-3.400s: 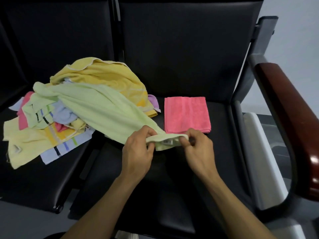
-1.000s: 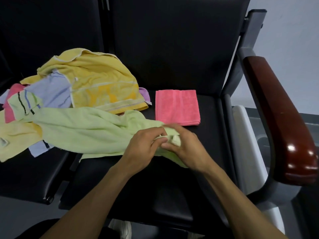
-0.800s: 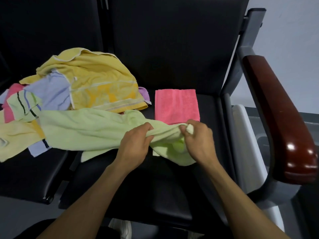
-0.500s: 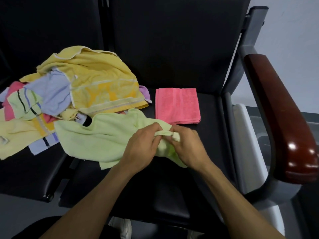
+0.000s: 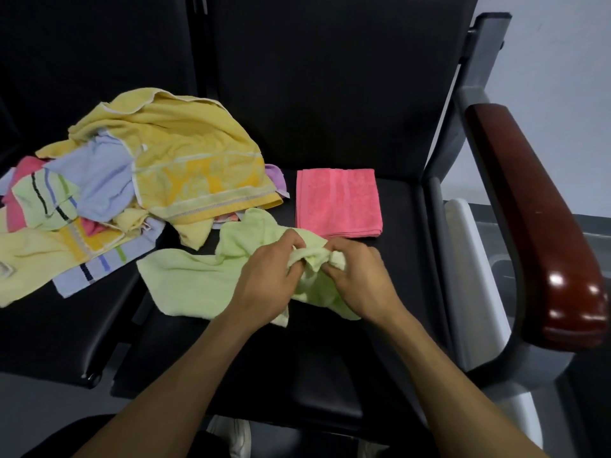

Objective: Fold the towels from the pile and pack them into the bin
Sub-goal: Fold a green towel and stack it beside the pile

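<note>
Green towel (image 5: 198, 285) on seat, bunched edge gripped by left hand (image 5: 264, 282) and right hand (image 5: 357, 279); pink towel (image 5: 339, 203) folded beside pile (image 5: 148, 180)

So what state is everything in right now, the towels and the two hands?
Green towel: unfolded, crumpled on the seat, one end bunched in both hands.
Pink towel: folded flat, lying on the seat.
Towel pile: loose and unfolded.
Left hand: closed on the green towel.
Right hand: closed on the green towel.
</note>
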`<state>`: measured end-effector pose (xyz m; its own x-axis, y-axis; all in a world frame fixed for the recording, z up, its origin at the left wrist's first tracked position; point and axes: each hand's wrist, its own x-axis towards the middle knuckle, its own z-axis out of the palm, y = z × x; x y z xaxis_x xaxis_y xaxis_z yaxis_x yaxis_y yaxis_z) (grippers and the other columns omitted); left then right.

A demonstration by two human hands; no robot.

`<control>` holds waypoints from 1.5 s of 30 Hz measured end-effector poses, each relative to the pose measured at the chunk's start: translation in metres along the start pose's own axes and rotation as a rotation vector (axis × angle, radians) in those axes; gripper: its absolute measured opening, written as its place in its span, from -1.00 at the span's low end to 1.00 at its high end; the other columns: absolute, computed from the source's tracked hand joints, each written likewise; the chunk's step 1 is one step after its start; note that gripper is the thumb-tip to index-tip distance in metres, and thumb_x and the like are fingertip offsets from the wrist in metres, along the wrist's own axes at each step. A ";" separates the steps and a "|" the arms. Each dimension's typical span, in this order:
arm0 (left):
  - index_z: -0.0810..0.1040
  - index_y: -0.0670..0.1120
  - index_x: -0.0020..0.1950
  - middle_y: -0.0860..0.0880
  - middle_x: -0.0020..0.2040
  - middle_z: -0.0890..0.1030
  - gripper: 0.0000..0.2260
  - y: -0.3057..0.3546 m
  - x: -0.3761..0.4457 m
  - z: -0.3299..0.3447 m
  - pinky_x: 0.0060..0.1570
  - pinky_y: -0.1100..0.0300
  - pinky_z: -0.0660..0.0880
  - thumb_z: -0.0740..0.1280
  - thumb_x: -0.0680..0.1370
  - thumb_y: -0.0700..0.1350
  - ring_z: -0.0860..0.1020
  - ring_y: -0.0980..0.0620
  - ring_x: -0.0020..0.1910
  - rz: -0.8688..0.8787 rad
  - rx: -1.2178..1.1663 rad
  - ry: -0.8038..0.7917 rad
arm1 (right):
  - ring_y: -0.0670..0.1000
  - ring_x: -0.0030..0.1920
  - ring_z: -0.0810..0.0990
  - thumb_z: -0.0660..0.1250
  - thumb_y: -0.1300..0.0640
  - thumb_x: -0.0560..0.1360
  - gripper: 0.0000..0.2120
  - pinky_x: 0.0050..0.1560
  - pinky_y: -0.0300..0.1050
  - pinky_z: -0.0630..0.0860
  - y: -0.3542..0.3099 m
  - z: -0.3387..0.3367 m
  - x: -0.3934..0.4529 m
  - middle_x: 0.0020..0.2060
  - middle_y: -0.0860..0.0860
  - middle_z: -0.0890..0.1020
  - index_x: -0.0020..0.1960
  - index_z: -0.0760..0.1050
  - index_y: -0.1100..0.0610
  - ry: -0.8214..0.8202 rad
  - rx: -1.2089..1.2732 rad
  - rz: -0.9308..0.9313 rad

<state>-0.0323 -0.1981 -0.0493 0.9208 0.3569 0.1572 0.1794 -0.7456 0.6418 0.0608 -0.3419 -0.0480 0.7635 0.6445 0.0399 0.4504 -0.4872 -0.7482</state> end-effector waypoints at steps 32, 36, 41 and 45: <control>0.31 0.04 0.06 0.09 0.01 0.54 -0.45 0.004 -0.001 0.000 0.01 0.01 0.54 0.53 0.34 0.27 0.58 0.06 -0.02 -0.166 -0.131 -0.201 | 0.05 -0.35 0.45 0.26 0.11 0.53 -0.67 -0.29 -0.04 0.41 -0.011 -0.012 0.005 -0.39 0.12 0.50 -0.18 0.46 0.41 0.124 0.459 0.374; 0.44 0.07 -0.06 0.15 0.04 0.45 -0.74 -0.004 -0.004 0.007 0.03 -0.01 0.51 0.46 0.49 0.14 0.52 0.06 -0.02 -0.069 0.046 -0.208 | 0.08 -0.25 0.54 0.27 0.11 0.54 -0.67 -0.20 -0.03 0.47 -0.012 -0.011 0.004 -0.17 0.35 0.61 -0.04 0.53 0.43 0.102 0.539 0.394; 0.54 -0.04 0.02 0.09 0.03 0.44 -0.90 -0.012 0.000 0.004 -0.13 0.06 0.49 0.28 0.65 -0.05 0.53 0.06 -0.07 -0.034 0.057 0.001 | -0.13 -0.13 0.59 0.39 0.05 0.54 -0.77 -0.20 -0.31 0.46 -0.004 -0.017 0.004 -0.13 -0.08 0.64 0.17 0.56 0.07 0.193 0.289 0.322; 0.44 -0.01 -0.07 0.08 -0.21 0.45 -0.86 -0.001 -0.002 0.001 -0.20 -0.08 0.46 0.14 0.65 -0.06 0.47 0.01 -0.22 0.087 -0.066 -0.046 | -0.31 0.04 0.48 0.48 0.08 0.48 -0.43 0.07 -0.38 0.38 -0.006 -0.006 -0.002 0.06 -0.31 0.55 0.43 0.40 -0.16 -0.094 0.144 0.011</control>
<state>-0.0340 -0.1984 -0.0515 0.9472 0.2649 0.1808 0.0761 -0.7332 0.6758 0.0595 -0.3433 -0.0395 0.7182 0.6953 -0.0259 0.3660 -0.4092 -0.8358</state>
